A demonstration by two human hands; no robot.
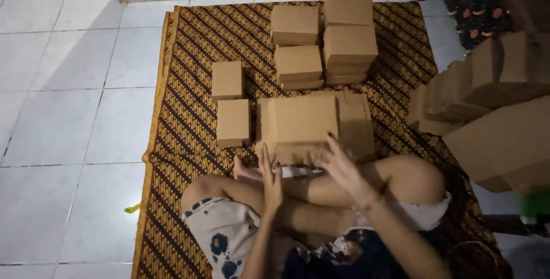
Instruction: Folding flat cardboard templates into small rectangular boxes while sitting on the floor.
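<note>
Left hand point(270, 177): open, fingers spread, touching the near edge of the box point(298, 125).
Right hand point(339, 163): open, resting on the same box.
Box: just ahead of both hands, on the mat point(183, 118).
Stacked boxes point(323, 41): beyond it.

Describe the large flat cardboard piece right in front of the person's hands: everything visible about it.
The large flat cardboard piece is plain brown, unprinted cardboard, roughly rectangular, lying on more flat brown sheets on the patterned mat. A fold line runs along its near edge. The left hand and the right hand both meet that near edge, fingers spread. Two small closed boxes sit just left of it, apart.
</note>
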